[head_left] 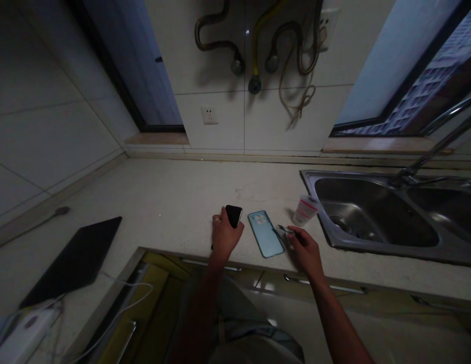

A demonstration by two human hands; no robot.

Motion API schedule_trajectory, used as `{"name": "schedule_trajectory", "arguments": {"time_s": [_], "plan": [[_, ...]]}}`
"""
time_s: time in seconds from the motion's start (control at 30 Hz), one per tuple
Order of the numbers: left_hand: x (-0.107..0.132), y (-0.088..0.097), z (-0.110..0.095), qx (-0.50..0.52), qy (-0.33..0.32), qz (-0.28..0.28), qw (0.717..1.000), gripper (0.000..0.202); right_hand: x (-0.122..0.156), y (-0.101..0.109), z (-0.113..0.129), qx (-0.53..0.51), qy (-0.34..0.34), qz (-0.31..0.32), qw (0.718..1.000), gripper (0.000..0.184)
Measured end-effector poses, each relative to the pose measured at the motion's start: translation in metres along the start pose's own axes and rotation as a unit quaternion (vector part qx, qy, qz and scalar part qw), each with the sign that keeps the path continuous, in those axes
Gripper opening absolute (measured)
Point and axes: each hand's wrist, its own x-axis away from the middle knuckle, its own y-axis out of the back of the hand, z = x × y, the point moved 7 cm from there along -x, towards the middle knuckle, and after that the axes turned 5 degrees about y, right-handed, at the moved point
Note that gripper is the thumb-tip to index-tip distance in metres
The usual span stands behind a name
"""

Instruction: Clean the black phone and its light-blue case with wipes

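My left hand is closed round a black phone, holding it upright on its edge on the pale countertop. A light blue phone case lies flat just right of it, camera cut-outs facing up. My right hand pinches a small thin tool whose tip rests near the case's right edge. A small clear plastic cup with a pink label stands beyond my right hand, beside the sink.
A steel double sink with a tap fills the right side. A black flat tablet lies at the left, with white cables and a charger below it. Hoses and a wall socket hang on the tiled wall.
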Motion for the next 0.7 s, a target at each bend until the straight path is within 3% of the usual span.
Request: {"name": "schedule_trajectory", "arguments": {"time_s": [0.2,0.37,0.53,0.6,0.7], "plan": [[-0.004,-0.013,0.003,-0.128,-0.037,-0.020,0.991,0.081,-0.002,-0.009,0.000,0.047,0.040,0.017,0.998,0.045],[-0.003,-0.021,0.009,-0.159,-0.055,-0.036,0.985,0.082,-0.002,-0.007,0.005,0.142,0.107,0.001,0.984,0.043],[0.000,-0.023,0.008,-0.161,-0.055,-0.047,0.984,0.078,0.006,-0.001,0.027,0.237,0.164,-0.023,0.957,0.044],[0.000,-0.024,0.006,-0.152,-0.057,-0.044,0.986,0.074,0.011,-0.001,0.034,0.249,0.166,0.003,0.954,0.041],[0.000,-0.025,0.004,-0.116,-0.064,-0.028,0.991,0.073,0.020,-0.013,0.034,0.286,0.161,0.089,0.940,0.034]]}}
